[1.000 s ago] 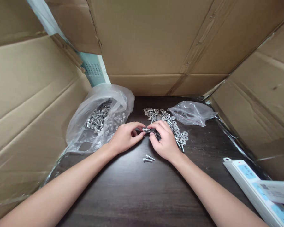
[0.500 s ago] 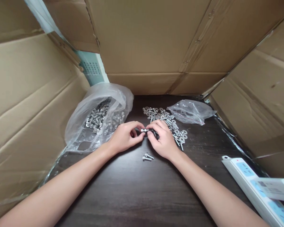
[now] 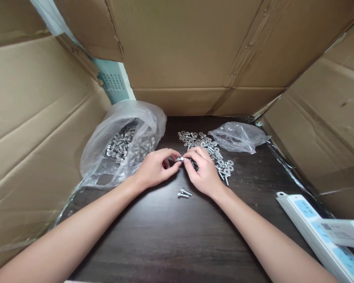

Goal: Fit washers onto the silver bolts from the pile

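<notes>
Between my two hands, just above the dark table, is a small silvery bolt (image 3: 181,159) lying sideways. My left hand (image 3: 159,167) pinches one end of it with thumb and fingertips. The thumb and index finger of my right hand (image 3: 202,169) close on the other end, where a nut seems to sit; the fingertips hide part of it. Two loose bolts (image 3: 184,193) lie side by side on the table in front of my hands. Beyond my right hand spreads a pile of bolts, nuts and washers (image 3: 206,143).
An open clear plastic bag (image 3: 91,151) of bolts and other small hardware lies to the left. A crumpled clear bag (image 3: 240,136) is at the back right. On the right rests a white power strip (image 3: 311,228). Cardboard walls (image 3: 188,47) enclose the table (image 3: 165,239).
The right thumb and index finger have shifted slightly along the bolt, more of their grip now showing at its end. Both hands stay in nearly the same place; the view has tilted slightly.
</notes>
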`<state>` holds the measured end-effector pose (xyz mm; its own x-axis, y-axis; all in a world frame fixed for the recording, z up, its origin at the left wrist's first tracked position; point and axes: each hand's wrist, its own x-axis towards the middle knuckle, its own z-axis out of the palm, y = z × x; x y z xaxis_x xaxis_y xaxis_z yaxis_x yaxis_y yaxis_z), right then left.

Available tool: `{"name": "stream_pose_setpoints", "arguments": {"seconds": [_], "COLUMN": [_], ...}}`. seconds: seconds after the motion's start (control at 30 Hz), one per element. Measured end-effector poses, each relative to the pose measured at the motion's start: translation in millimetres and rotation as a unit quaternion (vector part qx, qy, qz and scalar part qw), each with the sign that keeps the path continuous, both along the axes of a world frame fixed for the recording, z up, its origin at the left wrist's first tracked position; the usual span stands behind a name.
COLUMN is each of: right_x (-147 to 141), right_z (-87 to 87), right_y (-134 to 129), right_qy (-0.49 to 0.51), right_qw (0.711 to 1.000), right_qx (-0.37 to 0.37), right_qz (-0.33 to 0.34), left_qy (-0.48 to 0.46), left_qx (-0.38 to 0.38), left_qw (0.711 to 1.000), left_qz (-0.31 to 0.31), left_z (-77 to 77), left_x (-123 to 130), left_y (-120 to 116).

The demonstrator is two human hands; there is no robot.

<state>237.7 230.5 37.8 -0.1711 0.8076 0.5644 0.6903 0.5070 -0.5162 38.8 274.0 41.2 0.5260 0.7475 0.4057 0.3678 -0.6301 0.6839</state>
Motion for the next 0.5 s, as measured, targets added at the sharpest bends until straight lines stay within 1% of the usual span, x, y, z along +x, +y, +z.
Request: {"name": "stream_pose_setpoints", "arguments": {"seconds": [0.5], "right_x": [-0.4], "right_z": [1.8], "right_y": [-0.8], "right_qy": [0.004], "right_qw": [1.000], "right_qx": [-0.001], "right_qz": [0.007], "left_qy": [-0.007], "left_qx": [-0.009], "left_qw": [1.000], "left_qz": [-0.016], "left_z": [-0.8], "left_x": [-0.3], "left_y": [1.6]}}
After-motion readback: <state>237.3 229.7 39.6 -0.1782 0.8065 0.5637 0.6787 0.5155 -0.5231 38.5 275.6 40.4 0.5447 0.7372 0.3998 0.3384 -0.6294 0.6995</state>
